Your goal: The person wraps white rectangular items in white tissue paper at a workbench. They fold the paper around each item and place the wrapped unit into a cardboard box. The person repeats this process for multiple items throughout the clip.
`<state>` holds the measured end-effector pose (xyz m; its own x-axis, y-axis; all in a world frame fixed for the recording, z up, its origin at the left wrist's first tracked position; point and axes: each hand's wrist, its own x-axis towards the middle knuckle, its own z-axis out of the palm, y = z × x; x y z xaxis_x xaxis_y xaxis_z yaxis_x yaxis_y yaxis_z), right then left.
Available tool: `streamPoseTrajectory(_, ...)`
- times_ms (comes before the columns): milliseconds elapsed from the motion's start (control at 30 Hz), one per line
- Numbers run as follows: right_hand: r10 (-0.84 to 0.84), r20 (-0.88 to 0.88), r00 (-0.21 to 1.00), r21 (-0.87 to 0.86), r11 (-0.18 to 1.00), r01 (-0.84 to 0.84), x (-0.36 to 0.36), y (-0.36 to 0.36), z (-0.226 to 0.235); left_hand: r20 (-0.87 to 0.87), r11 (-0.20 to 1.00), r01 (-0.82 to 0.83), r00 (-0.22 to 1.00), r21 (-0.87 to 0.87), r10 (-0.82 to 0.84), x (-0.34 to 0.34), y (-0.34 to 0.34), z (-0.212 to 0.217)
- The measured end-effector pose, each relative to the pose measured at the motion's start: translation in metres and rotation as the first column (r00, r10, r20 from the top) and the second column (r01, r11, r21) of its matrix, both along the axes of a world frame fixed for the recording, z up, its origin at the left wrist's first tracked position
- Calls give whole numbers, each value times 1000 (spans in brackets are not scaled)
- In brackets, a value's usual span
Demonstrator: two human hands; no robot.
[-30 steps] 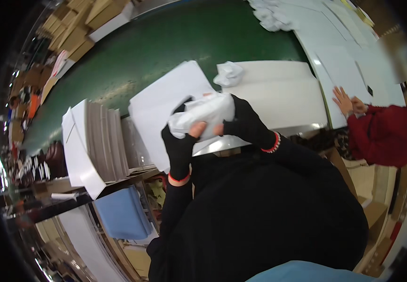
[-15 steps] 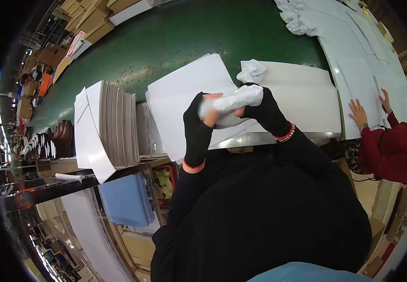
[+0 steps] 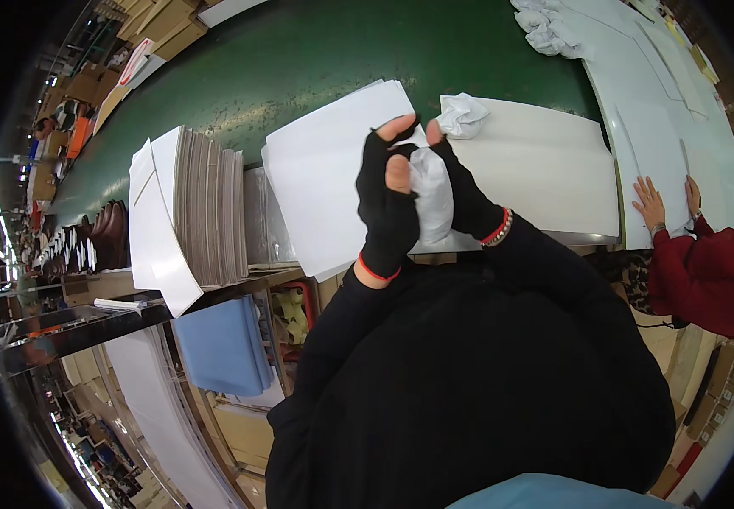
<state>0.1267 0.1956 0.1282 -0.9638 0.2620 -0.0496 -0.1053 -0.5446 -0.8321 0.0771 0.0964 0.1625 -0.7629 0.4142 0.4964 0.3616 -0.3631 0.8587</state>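
A crumpled bundle of white paper [image 3: 433, 197] is pressed between my two hands, standing upright over the sheets. My left hand [image 3: 386, 191], in a black fingerless glove, closes on its left side with the thumb up. From the right side my right hand [image 3: 466, 188], gloved the same way, grips it; most of its fingers are hidden behind the bundle. Beneath and beyond them lies a stack of white paper sheets [image 3: 324, 153]. A second crumpled white paper ball [image 3: 463, 115] sits just past my right hand, on the edge of a broad off-white sheet [image 3: 545, 170].
At left stands a thick stack of grey-edged boards [image 3: 214, 212] with white sheets leaning on it. The green tabletop [image 3: 316, 51] stretches behind. At right a co-worker's hands [image 3: 651, 204] rest on a white table, with more crumpled paper [image 3: 545, 30] at its far corner.
The bundle has turned from lying nearly level to upright. My left hand has moved right and up, close to my right hand, and both now press the bundle's sides.
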Motion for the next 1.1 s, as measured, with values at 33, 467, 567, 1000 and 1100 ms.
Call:
streamPoseTrajectory(33, -3, -73, 997, -12, 1000, 3, -1, 0, -18, -17, 1000, 20, 1000, -7, -20, 3, 5, 4)
streamPoseTrajectory(467, -36, 143, 989, 359, 933, -18, 179, 64, -48, 23, 778, 394, 898, -489, -440, 35, 36, -45)
streamPoseTrajectory(567, -155, 335, 929, 91, 987, 132, 337, 96, -104, 99, 715, 400, 900, -573, -424, 33, 36, -46)
streamPoseTrajectory(1000, -640, -36, 768, 998, -58, -1, 244, 201, -127, -6, 570, 187, 947, -800, -320, -8, 13, -65)
streamPoseTrajectory(1100, -603, 178, 777, 939, -132, -318, 204, 197, -155, -269, 354, -138, 896, -925, -353, -45, -59, -132)
